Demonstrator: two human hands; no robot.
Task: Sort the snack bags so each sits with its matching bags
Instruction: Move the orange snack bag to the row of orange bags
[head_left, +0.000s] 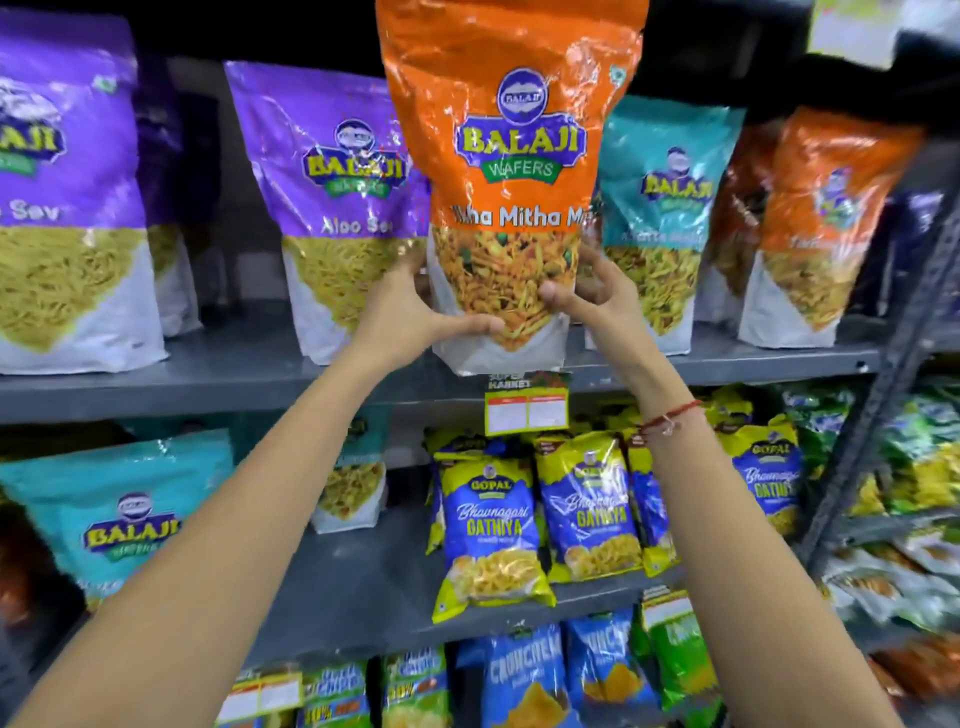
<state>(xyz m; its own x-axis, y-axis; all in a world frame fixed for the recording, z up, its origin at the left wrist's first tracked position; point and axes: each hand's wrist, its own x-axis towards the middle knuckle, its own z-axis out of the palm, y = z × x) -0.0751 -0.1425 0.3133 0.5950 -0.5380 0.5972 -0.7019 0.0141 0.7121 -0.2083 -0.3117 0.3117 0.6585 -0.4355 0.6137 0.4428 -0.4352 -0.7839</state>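
Note:
I hold a tall orange Balaji mix bag upright in front of the upper shelf. My left hand grips its lower left edge and my right hand its lower right edge. Purple Aloo Sev bags stand to the left: one just behind the held bag, another at the far left. To the right stand a teal Balaji bag and an orange Balaji bag, with a darker orange bag between them.
A price tag hangs on the shelf edge below the held bag. The middle shelf holds a teal Balaji bag and blue-yellow Gopal Gathiya packs. Crunchex packs fill the bottom shelf. A grey upright bounds the right.

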